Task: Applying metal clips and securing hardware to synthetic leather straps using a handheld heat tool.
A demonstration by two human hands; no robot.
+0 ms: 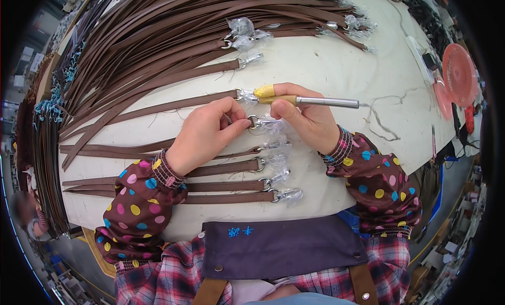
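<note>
My left hand [208,127] is closed, thumb and fingertips pinching the end of a brown leather strap beside its metal ring [253,122]. My right hand [310,118] is wrapped round a pen-shaped tool [329,102] with a tan handle and a silver barrel pointing right. Yellow tape [264,91] covers one of its fingertips. Clear plastic wrap [273,125] covers the hardware beyond the ring, partly under my right hand. One brown strap [194,101] lies just above my left hand. Several others, such as a lower strap [231,198], lie below it with rings and wrapped hardware facing right.
A large pile of brown straps [173,21] covers the far left of the pale table [336,68]. Dark straps with blue ties [50,107] hang along its left edge. On the right are a pink fan-like object [459,73], a white power strip [418,56] and loose thread [386,128].
</note>
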